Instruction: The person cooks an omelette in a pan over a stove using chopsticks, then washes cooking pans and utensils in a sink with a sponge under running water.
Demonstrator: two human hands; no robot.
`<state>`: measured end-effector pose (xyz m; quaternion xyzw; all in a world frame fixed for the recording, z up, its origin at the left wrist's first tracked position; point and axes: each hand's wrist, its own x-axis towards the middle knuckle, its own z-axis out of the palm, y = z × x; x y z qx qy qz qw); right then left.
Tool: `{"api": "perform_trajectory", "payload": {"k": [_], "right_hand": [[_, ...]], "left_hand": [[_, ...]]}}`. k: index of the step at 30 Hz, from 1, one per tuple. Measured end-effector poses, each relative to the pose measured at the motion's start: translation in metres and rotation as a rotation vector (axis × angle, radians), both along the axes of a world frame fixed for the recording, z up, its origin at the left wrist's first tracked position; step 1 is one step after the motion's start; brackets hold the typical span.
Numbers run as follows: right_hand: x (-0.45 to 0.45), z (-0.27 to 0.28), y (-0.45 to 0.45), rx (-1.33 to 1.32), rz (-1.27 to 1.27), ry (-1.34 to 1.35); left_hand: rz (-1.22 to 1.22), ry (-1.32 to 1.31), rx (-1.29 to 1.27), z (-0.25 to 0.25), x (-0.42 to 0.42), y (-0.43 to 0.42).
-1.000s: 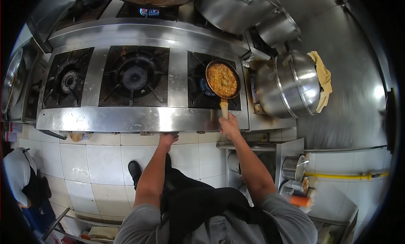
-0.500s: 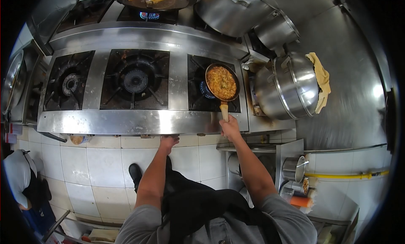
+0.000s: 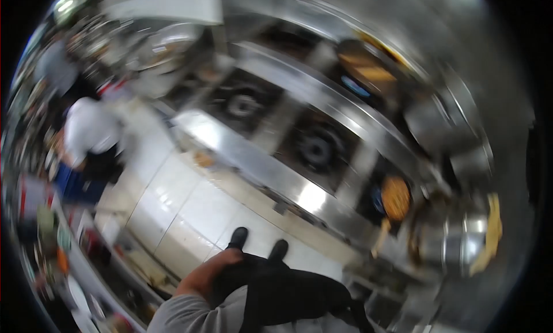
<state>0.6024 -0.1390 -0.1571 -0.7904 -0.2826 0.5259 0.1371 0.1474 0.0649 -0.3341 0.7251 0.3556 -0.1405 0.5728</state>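
Note:
The view is smeared by motion. My left hand (image 3: 231, 256) is low in front of my body, against the black apron (image 3: 294, 298); its fingers are blurred and partly hidden. My right hand does not show. A small pan with orange-brown food (image 3: 396, 199) sits on the right front burner, and its pale handle (image 3: 381, 238) points toward the stove's front edge with no hand visible on it. Bluish flame shows beside the pan.
Two more front burners (image 3: 315, 150) lie left of the pan. A large metal pot (image 3: 458, 235) with a yellow cloth (image 3: 488, 235) stands at right. One person in white (image 3: 92, 128) is at left, another person (image 3: 57, 68) farther back. Shelves fill the lower left.
The view has swung left and tilted, showing more of the kitchen. My right hand has let go of the pan handle and left view. My left hand has drawn back from the stove's front to my body.

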Motion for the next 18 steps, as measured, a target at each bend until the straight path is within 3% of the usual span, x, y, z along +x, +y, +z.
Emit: {"api": "perform_trajectory", "payload": {"k": [2, 4, 6, 8, 10, 12, 14, 16, 18], "right_hand": [[-0.01, -0.014, 0.053, -0.065, 0.149, 0.045], [-0.024, -0.018, 0.108, -0.111, 0.256, 0.04], [-0.044, -0.02, 0.16, -0.144, 0.335, 0.022], [-0.076, -0.018, 0.21, -0.171, 0.404, 0.009], [-0.116, -0.017, 0.255, -0.2, 0.461, 0.005], [-0.159, -0.017, 0.296, -0.233, 0.529, 0.004], [-0.204, -0.018, 0.336, -0.251, 0.61, 0.016], [-0.245, -0.019, 0.373, -0.239, 0.7, 0.043], [-0.293, -0.011, 0.416, -0.185, 0.798, 0.082]], "left_hand": [[0.572, 0.217, -0.151, 0.071, -0.064, -0.024], [-0.13, 0.225, 0.054, 0.023, -0.156, -0.045], [0.702, 0.678, -0.558, 0.062, -0.18, -0.057], [0.797, 0.688, -0.485, 0.035, -0.216, -0.066], [0.868, 0.702, -0.49, 0.048, -0.228, -0.041], [0.757, 0.428, -0.172, 0.016, -0.257, -0.008], [0.861, 0.385, -0.194, 0.035, -0.268, 0.047], [0.828, 0.337, -0.053, 0.049, -0.286, 0.103], [0.96, 0.284, -0.139, 0.084, -0.305, 0.155]]}}
